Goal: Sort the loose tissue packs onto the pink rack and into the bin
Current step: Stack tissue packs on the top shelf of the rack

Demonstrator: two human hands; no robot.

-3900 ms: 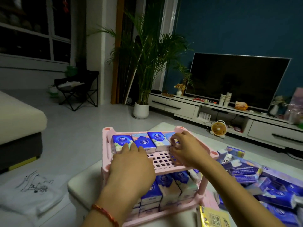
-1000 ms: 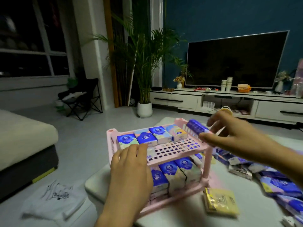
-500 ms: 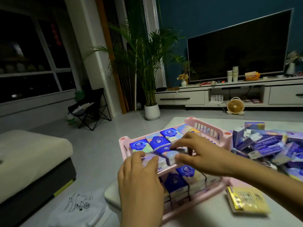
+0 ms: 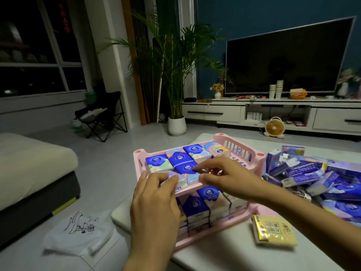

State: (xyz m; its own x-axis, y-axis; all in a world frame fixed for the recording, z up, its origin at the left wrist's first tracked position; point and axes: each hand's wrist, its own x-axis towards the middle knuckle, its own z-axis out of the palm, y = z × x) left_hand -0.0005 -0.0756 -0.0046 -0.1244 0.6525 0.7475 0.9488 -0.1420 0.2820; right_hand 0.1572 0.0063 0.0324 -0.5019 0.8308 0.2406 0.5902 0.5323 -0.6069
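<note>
A two-tier pink rack [image 4: 252,161] stands on the white table [image 4: 224,251]. Blue tissue packs [image 4: 193,152] fill the back row of its top shelf, and more packs [image 4: 208,198] stand on the lower shelf. My right hand [image 4: 224,176] pinches a blue tissue pack [image 4: 185,168] between thumb and fingers in the front row of the top shelf. The straight fingers of my left hand [image 4: 154,198] rest on a pale pack [image 4: 176,178] at the front left. A pile of loose packs [image 4: 312,177] lies to the right of the rack.
A yellow tissue pack [image 4: 273,231] lies on the table in front of the pile. On the floor to the left are a white plastic bag [image 4: 78,233] and a sofa [image 4: 29,173]. A potted plant [image 4: 176,125], fan [image 4: 274,128] and TV [image 4: 289,55] stand behind.
My right hand brought a blue pack over from the right and set it down into the top shelf's front row. My left hand slid forward onto the front-left pack.
</note>
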